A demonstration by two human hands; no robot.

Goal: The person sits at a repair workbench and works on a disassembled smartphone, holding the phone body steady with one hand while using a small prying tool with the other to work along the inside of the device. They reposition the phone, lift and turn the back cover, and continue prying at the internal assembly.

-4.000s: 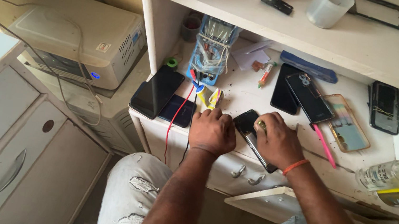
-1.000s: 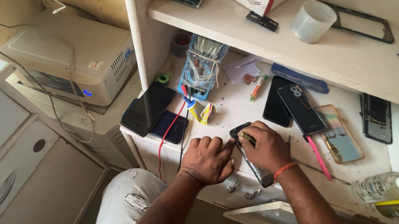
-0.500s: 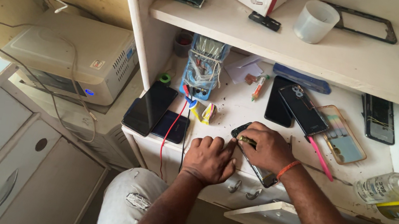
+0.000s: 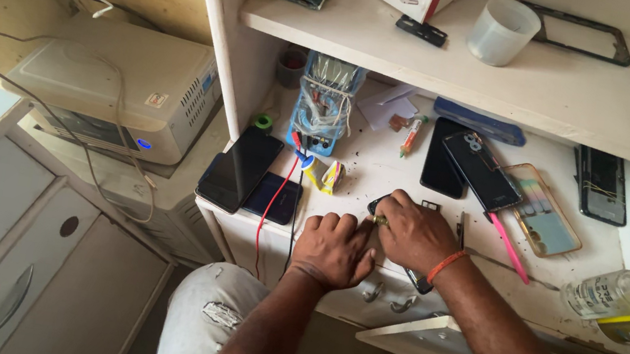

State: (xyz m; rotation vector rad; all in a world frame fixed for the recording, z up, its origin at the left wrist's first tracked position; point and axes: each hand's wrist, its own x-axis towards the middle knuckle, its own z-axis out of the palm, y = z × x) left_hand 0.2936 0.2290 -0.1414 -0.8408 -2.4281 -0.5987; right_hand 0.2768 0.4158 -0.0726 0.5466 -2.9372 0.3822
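From the head camera, looking down, both hands meet at the front edge of a white, scuffed workbench (image 4: pixel 383 175). The left hand (image 4: pixel 333 249) lies knuckles-up with its fingers curled down onto the bench, seemingly pinning something flat, though what lies beneath the fingertips is hidden. The right hand (image 4: pixel 414 233) is closed over a small black phone (image 4: pixel 375 204), of which only a dark corner shows just beyond its knuckles; the fingers grip it and seem to pinch a small brass-coloured part where the two hands touch. A dark end also pokes out beneath the right wrist, beside the orange wrist band (image 4: pixel 444 266); whether it belongs to the same phone cannot be told.

Holding the work close to the bench edge keeps it under the eyes and braced by both hands.

Beyond the left fingers, a red wire (image 4: pixel 275 196) runs from a blue multimeter wrapped in leads (image 4: pixel 325 104) down over the bench edge, near the work. Left of those fingers two dark phones (image 4: pixel 241 167) lie stacked face-up at the corner. Beyond the right fingers lie more black phones (image 4: pixel 478 169), a clear phone case (image 4: pixel 539 208) and a pink stylus-like tool (image 4: pixel 508 246). Well to the right stands a clear spray bottle (image 4: pixel 615 294). A white cup (image 4: pixel 503 32) sits on the upper shelf.
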